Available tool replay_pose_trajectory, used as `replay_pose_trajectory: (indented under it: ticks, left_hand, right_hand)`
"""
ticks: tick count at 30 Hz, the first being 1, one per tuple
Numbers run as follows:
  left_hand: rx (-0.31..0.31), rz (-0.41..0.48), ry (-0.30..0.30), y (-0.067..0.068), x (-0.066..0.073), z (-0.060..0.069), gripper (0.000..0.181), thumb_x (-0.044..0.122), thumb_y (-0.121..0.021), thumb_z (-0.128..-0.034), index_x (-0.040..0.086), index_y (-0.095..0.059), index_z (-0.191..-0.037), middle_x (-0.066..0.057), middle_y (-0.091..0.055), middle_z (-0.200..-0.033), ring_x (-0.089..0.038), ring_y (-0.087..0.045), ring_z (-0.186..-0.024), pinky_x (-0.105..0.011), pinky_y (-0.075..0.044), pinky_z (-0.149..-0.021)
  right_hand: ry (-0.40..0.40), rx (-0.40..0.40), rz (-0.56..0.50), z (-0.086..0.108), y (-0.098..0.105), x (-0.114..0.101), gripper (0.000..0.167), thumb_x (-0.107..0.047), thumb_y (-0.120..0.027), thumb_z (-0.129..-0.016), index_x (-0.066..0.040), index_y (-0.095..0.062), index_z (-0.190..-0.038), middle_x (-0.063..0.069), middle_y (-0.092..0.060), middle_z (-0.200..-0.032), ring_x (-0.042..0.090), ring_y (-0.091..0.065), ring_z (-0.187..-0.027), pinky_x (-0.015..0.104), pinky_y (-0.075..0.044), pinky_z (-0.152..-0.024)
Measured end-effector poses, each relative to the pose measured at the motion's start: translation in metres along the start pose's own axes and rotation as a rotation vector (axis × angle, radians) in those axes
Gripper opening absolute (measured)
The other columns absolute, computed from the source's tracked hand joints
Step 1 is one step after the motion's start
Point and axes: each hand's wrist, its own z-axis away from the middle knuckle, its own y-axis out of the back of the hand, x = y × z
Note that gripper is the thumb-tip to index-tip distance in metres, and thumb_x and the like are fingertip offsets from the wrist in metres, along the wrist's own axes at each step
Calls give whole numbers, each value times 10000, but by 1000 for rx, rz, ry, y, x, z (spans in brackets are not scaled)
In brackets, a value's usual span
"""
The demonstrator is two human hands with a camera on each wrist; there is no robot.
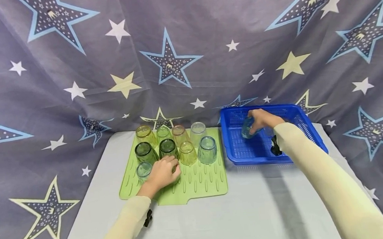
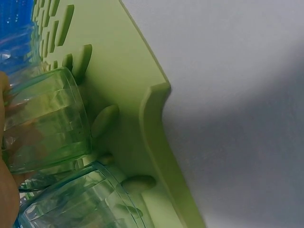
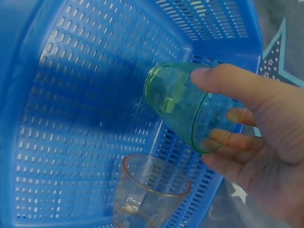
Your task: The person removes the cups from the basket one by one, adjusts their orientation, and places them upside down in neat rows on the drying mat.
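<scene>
My left hand (image 1: pixel 162 172) is at the front row of the light green drying mat (image 1: pixel 200 183), its fingers round a green glass (image 2: pixel 47 121) mostly hidden in the head view. Right beside that hand stands a pale blue glass (image 1: pixel 144 170); it also shows low in the left wrist view. Inside the blue basket (image 1: pixel 229 146), my right hand (image 1: pixel 262 120) holds a blue-green glass (image 3: pixel 175 99) tilted on its side, thumb on one side and fingers on the other. Below it in the right wrist view is a clear glass with an orange rim (image 3: pixel 149 190).
Upside-down glasses in several colours stand close together behind my left hand, among them a dark green glass (image 1: pixel 145 154), a yellow glass (image 1: pixel 188 153) and a blue glass (image 1: pixel 207 150). A star-patterned curtain (image 1: pixel 189 97) hangs behind the white table (image 1: pixel 234 222).
</scene>
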Motion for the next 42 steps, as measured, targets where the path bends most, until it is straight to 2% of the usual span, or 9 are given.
replay_pose_trajectory:
  ticks: [6, 11, 20, 26, 30, 33, 35, 39, 42]
  left_hand:
    - [0, -3, 2, -1, -1, 2, 107, 166, -653, -904, 142, -726, -830, 1, -656, -835, -173, -585, -724, -298, -503, -552]
    - [-3, -1, 6, -1, -2, 2, 107, 161, -651, -905, 148, -721, -824, 7, -648, -827, -169, -579, -717, -288, -484, -537]
    - [-22, 4, 22, -1, -2, 2, 121, 167, -635, -911, 160, -700, -810, 20, -622, -810, -157, -555, -702, -271, -452, -523]
    - [-30, 4, 29, -1, -2, 3, 124, 171, -635, -914, 166, -693, -805, 26, -615, -814, -151, -545, -703, -259, -437, -522]
    - [-24, 2, 26, 0, -2, 3, 122, 177, -635, -914, 163, -698, -811, 19, -629, -828, -164, -564, -719, -279, -465, -533]
    - [-18, -1, 22, 0, -2, 2, 118, 182, -636, -912, 162, -698, -814, 14, -641, -840, -172, -580, -735, -295, -486, -544]
    - [-16, -2, 18, 0, -2, 2, 116, 182, -637, -910, 162, -696, -811, 14, -641, -839, -172, -580, -734, -296, -487, -543]
    - [-6, -2, 9, 0, -2, 1, 114, 178, -641, -905, 166, -691, -803, 20, -637, -831, -167, -574, -726, -287, -476, -534]
    - [2, -2, 2, 0, -1, 1, 111, 174, -643, -902, 166, -693, -803, 19, -641, -831, -166, -573, -721, -283, -468, -527]
  right_hand:
    - [23, 32, -58, 6, 2, 11, 773, -207, -841, -785, 104, -487, -1398, 346, -583, -1312, 444, -592, -1167, 556, -519, -962]
    - [37, 53, -167, 17, 7, 14, 750, -205, -829, -823, 74, -478, -1424, 368, -553, -1345, 484, -555, -1239, 590, -506, -980]
    - [17, 125, -579, 36, 10, 23, 781, -224, -813, -868, 5, -402, -1491, 289, -488, -1433, 434, -524, -1305, 579, -460, -1079]
    - [40, 172, -758, 44, 8, 30, 786, -211, -772, -903, -3, -356, -1538, 281, -474, -1469, 396, -490, -1336, 576, -410, -1121]
    - [37, 165, -871, 49, 8, 31, 786, -182, -728, -933, -19, -296, -1569, 259, -434, -1517, 254, -552, -1263, 413, -467, -1089]
    - [46, 150, -1012, 54, 9, 29, 767, -129, -701, -948, -24, -264, -1568, 180, -457, -1454, 101, -601, -1135, 246, -525, -977]
    - [78, 137, -1143, 56, 8, 28, 728, -55, -666, -956, -12, -248, -1551, 121, -484, -1360, 52, -627, -1064, 198, -547, -921]
    - [151, 109, -1363, 61, 6, 21, 590, 77, -594, -949, -27, -306, -1454, 67, -564, -1198, 97, -698, -1001, 248, -576, -924]
    - [200, 99, -1435, 65, 4, 14, 491, 104, -576, -942, -63, -370, -1355, 67, -604, -1146, 130, -715, -992, 267, -581, -925]
